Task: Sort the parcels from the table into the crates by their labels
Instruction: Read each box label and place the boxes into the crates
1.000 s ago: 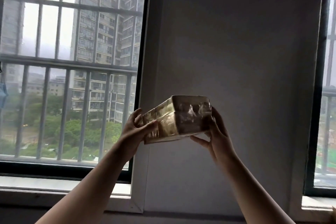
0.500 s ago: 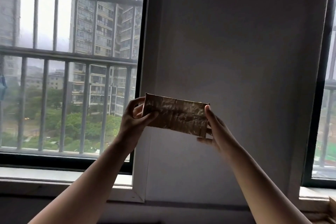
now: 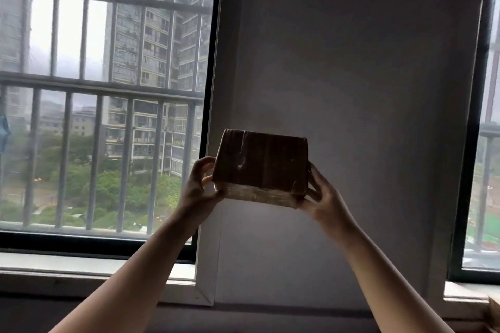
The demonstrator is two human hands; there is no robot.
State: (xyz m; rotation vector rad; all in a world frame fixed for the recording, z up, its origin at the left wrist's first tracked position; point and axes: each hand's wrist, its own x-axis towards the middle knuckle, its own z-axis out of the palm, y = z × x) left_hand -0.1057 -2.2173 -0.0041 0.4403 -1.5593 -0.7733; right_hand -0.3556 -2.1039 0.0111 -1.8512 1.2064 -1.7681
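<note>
A small brown cardboard parcel point(image 3: 261, 163), wrapped in clear tape, is held up at arm's length in front of the grey wall. My left hand point(image 3: 198, 186) grips its left end and my right hand point(image 3: 323, 197) grips its right end. A broad dark face of the parcel is turned toward me, with a paler narrow side along the bottom. No label shows on the faces I see. The table and the crates are out of view.
A barred window point(image 3: 102, 94) with tower blocks and trees outside fills the left. A grey wall panel point(image 3: 351, 89) is straight ahead. A second window point(image 3: 487, 170) is at the right edge. A sill point(image 3: 81, 265) runs below. A wooden corner point(image 3: 493, 308) shows bottom right.
Both hands have turned the parcel over between them: first a corner faced me, then a narrow taped side, now a broad dark face. It stays raised at about the same spot.
</note>
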